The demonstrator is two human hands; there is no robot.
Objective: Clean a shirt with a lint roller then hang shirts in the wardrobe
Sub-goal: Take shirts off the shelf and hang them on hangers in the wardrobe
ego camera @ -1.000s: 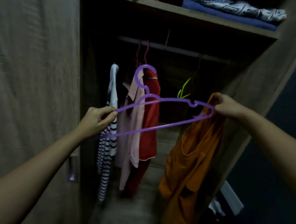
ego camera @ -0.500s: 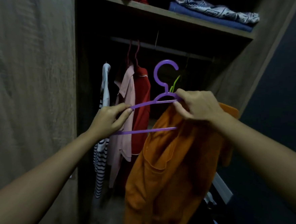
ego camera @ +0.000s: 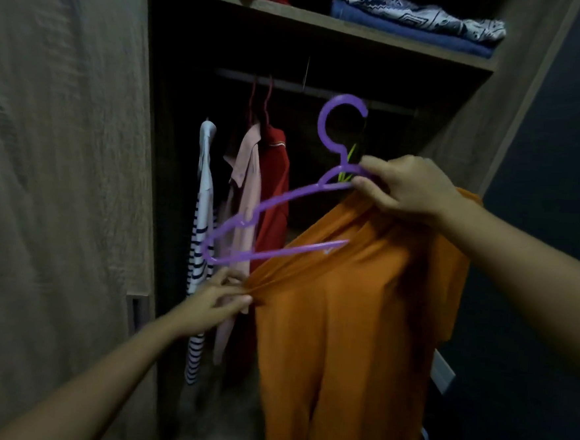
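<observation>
An orange shirt [ego camera: 353,327] hangs in front of the open wardrobe, half on a purple plastic hanger [ego camera: 269,208]. My right hand [ego camera: 407,187] grips the hanger just under its hook, together with the shirt's collar. The hanger's right arm is inside the shirt; its left arm sticks out bare to the left. My left hand [ego camera: 218,297] pinches the shirt's left shoulder edge below that bare arm. The hanger's hook [ego camera: 340,120] is below the wardrobe rail [ego camera: 291,86], not on it.
On the rail hang a striped shirt [ego camera: 201,234], a pink shirt [ego camera: 245,196] and a red shirt [ego camera: 275,184]. A green hanger [ego camera: 349,155] shows behind the purple one. Folded clothes [ego camera: 419,19] lie on the top shelf. The wardrobe door [ego camera: 55,169] stands at left.
My left hand let go of the hanger's left end and dropped to pinch the shirt's shoulder edge. My right hand slid to the hanger's neck, and the shirt moved left onto the hanger.
</observation>
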